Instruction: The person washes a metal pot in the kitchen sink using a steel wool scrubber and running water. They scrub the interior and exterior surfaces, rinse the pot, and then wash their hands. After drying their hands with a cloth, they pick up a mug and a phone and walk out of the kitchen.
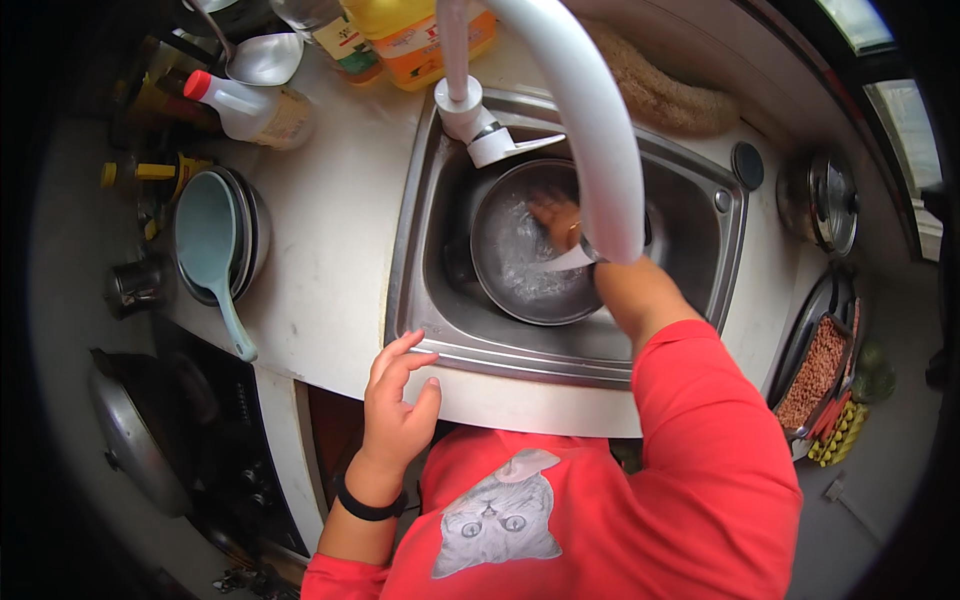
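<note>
A dark round pan (517, 262) sits in the stainless steel sink (450, 352), with water in it. Water pours into the pan from the white faucet (611, 135), whose curved spout covers part of the pan's right side. My right hand (556, 214) is inside the pan near its far side, blurred by motion, and the spout hides the wrist. Whether it presses on the pan's surface cannot be made out. Beside the sink's front left corner my left hand (397, 405) is raised with fingers apart, holding nothing.
Left on the counter, a pale blue ladle (206, 232) lies over stacked bowls (259, 225). Behind are a red-capped bottle (262, 112) and a yellow oil jug (420, 37). A lidded pot (825, 199) and a tray of reddish granules (814, 371) stand right; a gas stove (232, 450) is left.
</note>
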### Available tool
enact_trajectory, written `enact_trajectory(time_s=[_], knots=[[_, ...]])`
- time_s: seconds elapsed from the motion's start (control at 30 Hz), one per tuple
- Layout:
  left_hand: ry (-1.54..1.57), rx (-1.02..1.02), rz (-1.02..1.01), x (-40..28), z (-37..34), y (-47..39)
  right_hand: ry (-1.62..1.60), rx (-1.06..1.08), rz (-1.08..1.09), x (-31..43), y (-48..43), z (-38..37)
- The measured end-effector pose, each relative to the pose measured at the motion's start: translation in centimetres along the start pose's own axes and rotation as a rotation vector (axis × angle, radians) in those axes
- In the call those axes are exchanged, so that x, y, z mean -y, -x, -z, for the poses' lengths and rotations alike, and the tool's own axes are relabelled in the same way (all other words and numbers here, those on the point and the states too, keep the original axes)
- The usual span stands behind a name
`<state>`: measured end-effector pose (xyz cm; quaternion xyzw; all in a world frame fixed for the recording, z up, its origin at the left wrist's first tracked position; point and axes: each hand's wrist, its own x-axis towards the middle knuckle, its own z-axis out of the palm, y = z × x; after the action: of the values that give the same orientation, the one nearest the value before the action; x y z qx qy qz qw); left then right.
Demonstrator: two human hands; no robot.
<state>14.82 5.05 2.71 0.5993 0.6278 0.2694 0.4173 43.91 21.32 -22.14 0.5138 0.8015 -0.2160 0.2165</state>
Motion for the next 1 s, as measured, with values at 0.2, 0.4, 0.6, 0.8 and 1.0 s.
enact_trajectory(time_s=[0.2,0.4,0.6,0.8,1.0], knots=[[0.050,0.000,0.005,-0.1,-0.6,-0.3,0.097,0.511,0.052,-1.0,7.8,-3.8],[0.049,0.026,0.004,-0.5,-1.5,0.0,0.043,0.282,0.326,6.3,2.2,-1.9],[0.026,0.016,0.030,-0.2,-0.7,0.3,-0.049,-0.061,0.021,-3.4,2.5,-2.7],[-0.054,0.080,-0.137,-1.7,1.1,-3.5,0.099,0.534,0.251,2.7,7.7,-3.5],[-0.255,0.117,-0.342,-4.9,0.6,-9.9,0.003,-0.003,0.112,4.1,0.4,-1.6]])
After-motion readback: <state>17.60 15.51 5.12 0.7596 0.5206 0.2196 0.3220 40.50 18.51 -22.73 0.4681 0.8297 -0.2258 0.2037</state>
